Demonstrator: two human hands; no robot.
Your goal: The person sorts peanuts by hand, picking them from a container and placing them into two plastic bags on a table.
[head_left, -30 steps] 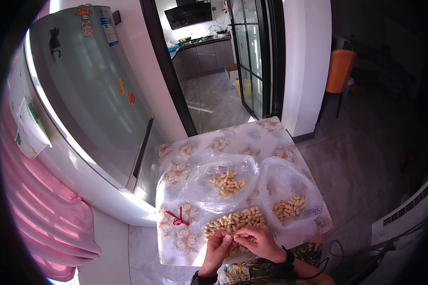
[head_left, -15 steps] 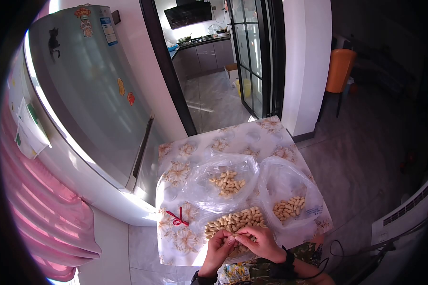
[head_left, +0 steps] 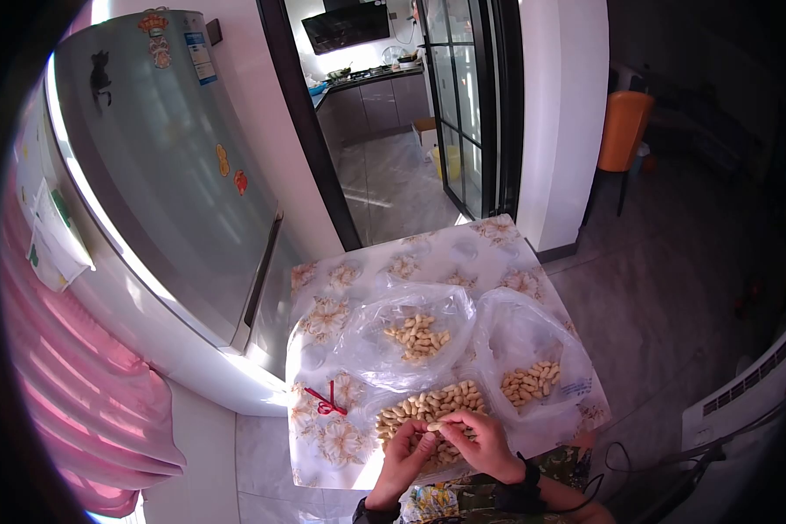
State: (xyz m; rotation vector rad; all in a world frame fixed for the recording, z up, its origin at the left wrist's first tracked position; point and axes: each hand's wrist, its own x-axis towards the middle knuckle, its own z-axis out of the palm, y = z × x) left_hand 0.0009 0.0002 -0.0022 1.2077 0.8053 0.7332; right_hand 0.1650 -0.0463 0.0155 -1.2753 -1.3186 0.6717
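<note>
Both hands meet over a container of unshelled peanuts [head_left: 446,398] at the table's near edge. My left hand [head_left: 404,453] and my right hand [head_left: 480,444] pinch one small peanut [head_left: 435,427] between their fingertips. Beyond the container, a clear plastic bag [head_left: 367,345] lies spread open with a pile of peanuts [head_left: 417,337] in it. To the right, another open plastic bag [head_left: 508,325] holds more peanuts [head_left: 530,382]. A red ribbon or tie [head_left: 327,405] lies on the flowered tablecloth [head_left: 341,301] at the left.
A tall grey refrigerator [head_left: 166,166] stands left of the table, beside a pink curtain [head_left: 87,393]. Behind the table, a glass door [head_left: 458,105] stands open to a kitchen. An orange chair [head_left: 624,131] is at the right, with a white appliance [head_left: 742,389] nearer.
The fingertips have shifted slightly, and the peanut between them shows more clearly. The bags and the ribbon have stayed in place.
</note>
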